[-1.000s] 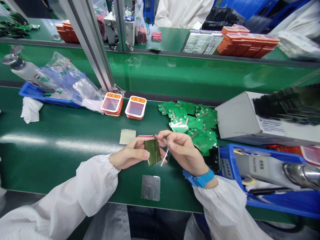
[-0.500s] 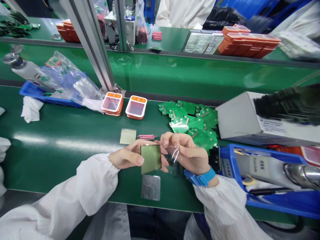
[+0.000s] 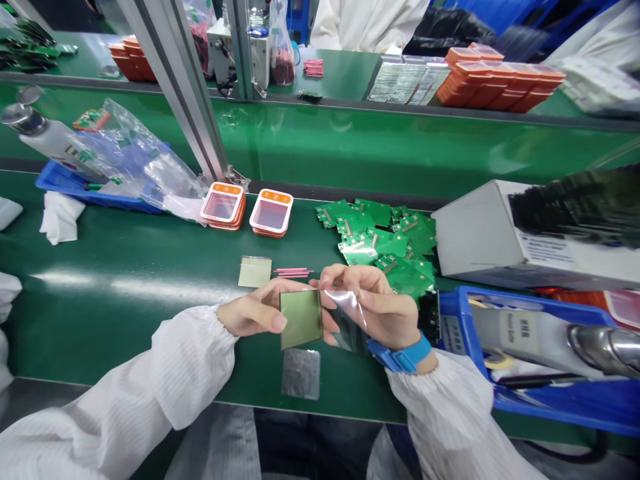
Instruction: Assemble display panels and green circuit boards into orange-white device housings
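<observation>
My left hand (image 3: 260, 313) is closed on a square, greenish LCD glass panel (image 3: 301, 320), thumb on its front and fingertips showing past its right edge. A clear film (image 3: 350, 317) hangs from my right hand (image 3: 383, 303), pinched between thumb and fingers beside the panel. Whether the film still touches the panel's edge I cannot tell. Below the panel, a square of clear film (image 3: 301, 375) lies on the green table. Behind my left hand lie a second pale panel (image 3: 255, 272) and several thin pink strips (image 3: 293, 273).
Green circuit boards (image 3: 380, 237) lie heaped beyond my right hand. Orange-and-white frames (image 3: 271, 212) stand stacked near a metal post (image 3: 175, 87). On the right are a white box (image 3: 480, 233) and a blue tray (image 3: 555, 400) holding a bottle; another blue tray (image 3: 50, 179) stands far left.
The clear film in my right hand has spread out flatter beside the panel and shows more plainly. Both hands stay nearly in place, still holding the panel and the film.
</observation>
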`<state>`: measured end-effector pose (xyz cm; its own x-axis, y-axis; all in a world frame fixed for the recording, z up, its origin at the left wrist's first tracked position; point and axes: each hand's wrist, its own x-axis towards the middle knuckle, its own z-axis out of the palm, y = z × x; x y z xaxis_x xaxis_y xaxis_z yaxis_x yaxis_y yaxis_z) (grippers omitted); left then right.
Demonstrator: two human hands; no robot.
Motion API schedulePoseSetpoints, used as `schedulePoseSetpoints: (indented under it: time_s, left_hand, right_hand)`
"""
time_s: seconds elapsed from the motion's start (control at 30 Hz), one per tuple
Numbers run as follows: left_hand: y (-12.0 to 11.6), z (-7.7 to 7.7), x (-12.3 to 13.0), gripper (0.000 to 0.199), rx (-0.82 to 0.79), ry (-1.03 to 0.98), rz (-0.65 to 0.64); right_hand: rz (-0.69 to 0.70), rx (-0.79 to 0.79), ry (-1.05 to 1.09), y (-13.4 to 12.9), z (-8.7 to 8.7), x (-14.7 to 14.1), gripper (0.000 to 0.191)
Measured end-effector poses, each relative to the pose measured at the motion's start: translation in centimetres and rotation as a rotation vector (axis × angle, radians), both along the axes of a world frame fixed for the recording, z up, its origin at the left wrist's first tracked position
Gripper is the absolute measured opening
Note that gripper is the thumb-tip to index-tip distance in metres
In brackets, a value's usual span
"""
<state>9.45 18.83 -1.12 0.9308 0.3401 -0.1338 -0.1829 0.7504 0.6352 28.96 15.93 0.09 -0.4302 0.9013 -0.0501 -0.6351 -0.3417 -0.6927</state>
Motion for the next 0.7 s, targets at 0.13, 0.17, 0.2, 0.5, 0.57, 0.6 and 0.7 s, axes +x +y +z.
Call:
schedulePoseSetpoints:
  time_s: [0.13,0.17,0.2,0.5,0.57,0.6,0.7]
  left_hand:
    - [-0.06,-0.03,0.05,0.057,-0.006,-0.025,0.009]
    - [-0.07,-0.03,0.06,0.057,-0.004,-0.026,0.01]
    - [-0.09,-0.04,0.07,0.058,0.0,-0.027,0.009]
    - [0.05,0.1,0.17,0.058,0.039,0.005,-0.018]
    - [0.11,0.24,0.15,0.057,0.06,0.034,-0.025]
    - [0.13,0.28,0.14,0.056,0.069,0.041,-0.028]
    - [0.15,0.26,0.11,0.056,0.064,0.046,-0.025]
  right_hand:
    - [-0.025,0.017,-0.041,0.04,0.09,0.09,0.015]
    - [-0.024,0.02,-0.055,0.07,0.05,0.13,0.016]
    - [-0.025,0.023,-0.073,0.1,0.0,0.16,0.018]
    - [-0.056,0.06,-0.116,0.12,-0.2,0.23,0.019]
    - [-0.048,0.066,-0.111,0.16,-0.21,0.33,0.02]
    - [-0.041,0.072,-0.109,0.2,-0.23,0.4,0.02]
    - [-0.036,0.105,-0.092,0.29,-0.3,0.52,0.014]
